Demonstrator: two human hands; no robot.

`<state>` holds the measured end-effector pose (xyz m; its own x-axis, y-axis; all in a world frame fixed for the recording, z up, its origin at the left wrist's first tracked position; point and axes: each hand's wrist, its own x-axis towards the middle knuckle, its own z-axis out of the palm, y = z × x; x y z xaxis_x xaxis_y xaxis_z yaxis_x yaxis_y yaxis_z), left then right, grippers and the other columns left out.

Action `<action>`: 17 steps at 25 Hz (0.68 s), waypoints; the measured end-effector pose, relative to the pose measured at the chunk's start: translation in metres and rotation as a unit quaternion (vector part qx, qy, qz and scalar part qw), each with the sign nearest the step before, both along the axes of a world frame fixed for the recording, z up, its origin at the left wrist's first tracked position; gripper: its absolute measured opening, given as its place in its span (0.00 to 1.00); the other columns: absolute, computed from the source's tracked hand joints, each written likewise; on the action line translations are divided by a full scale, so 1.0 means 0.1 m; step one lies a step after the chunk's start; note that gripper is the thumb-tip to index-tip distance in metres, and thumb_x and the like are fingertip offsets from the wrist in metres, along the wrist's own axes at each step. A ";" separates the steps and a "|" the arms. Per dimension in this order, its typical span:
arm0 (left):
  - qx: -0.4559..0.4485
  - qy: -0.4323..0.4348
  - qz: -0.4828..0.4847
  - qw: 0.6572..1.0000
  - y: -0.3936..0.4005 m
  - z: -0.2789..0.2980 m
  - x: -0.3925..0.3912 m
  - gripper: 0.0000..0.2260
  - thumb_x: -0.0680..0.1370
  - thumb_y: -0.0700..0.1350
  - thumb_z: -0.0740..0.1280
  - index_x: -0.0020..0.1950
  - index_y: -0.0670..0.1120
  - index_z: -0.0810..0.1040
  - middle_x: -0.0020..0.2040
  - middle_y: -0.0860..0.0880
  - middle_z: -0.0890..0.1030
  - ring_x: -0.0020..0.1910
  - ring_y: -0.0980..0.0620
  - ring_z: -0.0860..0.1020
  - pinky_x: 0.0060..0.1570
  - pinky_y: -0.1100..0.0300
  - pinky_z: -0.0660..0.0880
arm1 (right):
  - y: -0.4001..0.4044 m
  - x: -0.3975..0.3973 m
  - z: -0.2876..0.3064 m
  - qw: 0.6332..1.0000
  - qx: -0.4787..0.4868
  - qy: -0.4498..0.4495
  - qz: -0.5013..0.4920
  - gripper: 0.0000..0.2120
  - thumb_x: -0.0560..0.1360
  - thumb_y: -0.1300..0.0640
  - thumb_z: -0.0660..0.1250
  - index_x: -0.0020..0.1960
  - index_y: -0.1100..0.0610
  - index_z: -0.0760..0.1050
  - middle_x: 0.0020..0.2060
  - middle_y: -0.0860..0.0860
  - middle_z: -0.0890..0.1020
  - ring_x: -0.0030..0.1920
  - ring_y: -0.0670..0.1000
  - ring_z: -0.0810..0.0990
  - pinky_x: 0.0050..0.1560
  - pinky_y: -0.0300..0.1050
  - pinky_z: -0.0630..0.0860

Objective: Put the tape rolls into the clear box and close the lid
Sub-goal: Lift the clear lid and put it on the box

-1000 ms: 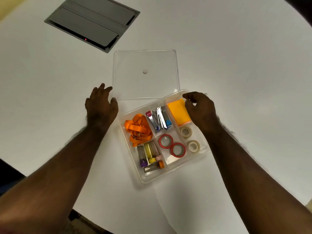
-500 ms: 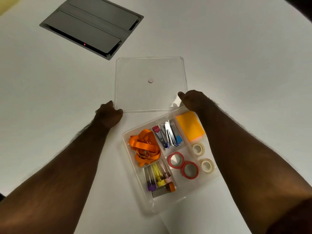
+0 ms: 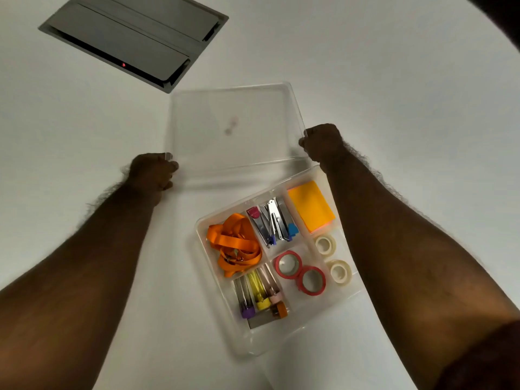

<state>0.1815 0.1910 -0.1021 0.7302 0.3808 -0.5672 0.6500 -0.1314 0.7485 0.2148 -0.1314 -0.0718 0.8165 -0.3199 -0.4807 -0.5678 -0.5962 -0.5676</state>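
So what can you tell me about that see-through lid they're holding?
The lid is a clear, colourless plastic rectangle with rounded corners, a shallow raised rim and a small pinkish dot near its middle. It sits beyond the open box, off it. The left hand pinches its near left corner, the right hand its near right edge. It looks blurred, possibly just lifting.

Lid [image 3: 236,128]: motion-blurred; centre spot smeared double; whether its near edge is clear of the counter [image 3: 394,80], undeterminable.
Left hand [image 3: 150,173], right hand [image 3: 322,142]: fingertips hidden, curled at lid corners.
Counter: cut by every frame edge.
Grey floor-box panel [image 3: 132,38]: top cropped.
Tubes [image 3: 257,291] in box [image 3: 295,339]: contents illegible.
Metal piece beneath tubes: unidentifiable.
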 end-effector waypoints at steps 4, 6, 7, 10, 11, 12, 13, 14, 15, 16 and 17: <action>-0.003 -0.060 -0.024 0.998 0.10 0.26 -0.10 0.16 0.74 0.40 0.70 0.61 0.49 0.79 0.39 0.53 0.76 0.36 0.56 0.73 0.37 0.61 0.73 | -0.03 -0.08 0.28 0.985 0.121 -0.110 -0.062 0.13 0.75 0.67 0.66 0.58 0.66 0.79 0.41 0.56 0.82 0.31 0.44 0.76 0.29 0.36 0.70; -0.004 -0.100 -0.004 0.995 0.08 0.39 -0.22 0.14 0.74 0.42 0.70 0.59 0.52 0.80 0.38 0.53 0.75 0.35 0.56 0.72 0.36 0.62 0.73 | -0.07 -0.20 0.47 0.969 0.158 -0.183 -0.056 0.13 0.75 0.68 0.66 0.59 0.63 0.79 0.37 0.48 0.79 0.24 0.36 0.74 0.24 0.28 0.68; -0.011 -0.114 0.016 0.993 0.07 0.45 -0.30 0.13 0.75 0.44 0.69 0.59 0.52 0.81 0.37 0.53 0.74 0.33 0.55 0.71 0.34 0.62 0.74 | -0.10 -0.26 0.55 0.963 0.159 -0.216 -0.037 0.14 0.75 0.68 0.67 0.59 0.60 0.79 0.39 0.45 0.78 0.25 0.34 0.74 0.25 0.25 0.68; -0.143 -0.112 0.078 0.980 -0.03 0.71 -0.63 0.16 0.79 0.56 0.60 0.58 0.49 0.81 0.36 0.52 0.74 0.30 0.55 0.74 0.33 0.62 0.75 | -0.20 -0.52 0.81 0.957 0.115 -0.267 -0.006 0.12 0.74 0.64 0.69 0.57 0.55 0.80 0.45 0.44 0.81 0.38 0.39 0.78 0.34 0.32 0.74; -0.188 -0.097 0.078 0.974 -0.07 0.78 -0.76 0.21 0.79 0.60 0.56 0.57 0.48 0.81 0.37 0.51 0.75 0.32 0.54 0.76 0.35 0.61 0.75 | -0.25 -0.61 0.86 0.954 0.114 -0.277 -0.012 0.12 0.75 0.63 0.69 0.56 0.55 0.80 0.48 0.46 0.82 0.41 0.43 0.78 0.37 0.37 0.77; -0.218 -0.083 0.075 0.970 -0.12 0.84 -0.90 0.25 0.79 0.62 0.52 0.55 0.47 0.80 0.39 0.50 0.77 0.34 0.52 0.77 0.37 0.60 0.75 | -0.29 -0.71 0.90 0.951 0.120 -0.286 -0.017 0.11 0.75 0.63 0.70 0.56 0.55 0.80 0.50 0.48 0.82 0.43 0.46 0.79 0.38 0.39 0.80; -0.234 -0.068 0.073 0.967 -0.15 0.88 -1.02 0.27 0.79 0.64 0.50 0.54 0.46 0.80 0.42 0.49 0.79 0.36 0.51 0.79 0.39 0.59 0.74 | -0.32 -0.80 0.92 0.946 0.132 -0.296 -0.020 0.10 0.75 0.63 0.70 0.55 0.55 0.81 0.51 0.50 0.83 0.45 0.47 0.80 0.38 0.40 0.81; -0.248 -0.053 0.076 0.964 -0.19 0.91 -1.14 0.28 0.79 0.64 0.50 0.54 0.45 0.80 0.45 0.48 0.80 0.39 0.49 0.80 0.41 0.58 0.74 | -0.36 -0.88 0.92 0.942 0.141 -0.305 -0.020 0.09 0.74 0.64 0.70 0.54 0.56 0.81 0.51 0.52 0.83 0.45 0.48 0.80 0.39 0.40 0.82; -0.263 -0.039 0.084 0.960 -0.21 0.95 -1.25 0.27 0.78 0.64 0.52 0.55 0.44 0.79 0.48 0.47 0.81 0.41 0.47 0.80 0.43 0.58 0.75 | -0.40 -0.97 0.93 0.940 0.142 -0.310 -0.020 0.09 0.74 0.64 0.70 0.53 0.56 0.81 0.50 0.54 0.83 0.46 0.48 0.81 0.40 0.40 0.82; -0.285 -0.022 0.086 0.954 -0.25 1.03 -1.34 0.26 0.78 0.63 0.54 0.55 0.43 0.79 0.49 0.47 0.82 0.43 0.46 0.81 0.43 0.57 0.77 | -0.44 -1.05 0.93 0.941 0.138 -0.310 -0.020 0.08 0.73 0.65 0.71 0.52 0.57 0.81 0.48 0.54 0.83 0.45 0.48 0.81 0.41 0.40 0.81; -0.311 -0.009 0.091 0.946 -0.24 1.07 -1.43 0.22 0.79 0.59 0.58 0.53 0.43 0.81 0.47 0.47 0.83 0.43 0.46 0.82 0.41 0.57 0.78 | -0.48 -1.12 0.93 0.942 0.140 -0.304 -0.019 0.08 0.73 0.66 0.71 0.51 0.58 0.81 0.46 0.54 0.83 0.44 0.48 0.81 0.42 0.38 0.80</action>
<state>0.0389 0.1670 0.0045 0.6964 0.0982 -0.7109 0.6056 0.4511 0.6555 0.1029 -0.1794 0.0215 0.9589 -0.2837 0.0015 -0.1051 -0.3602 -0.9269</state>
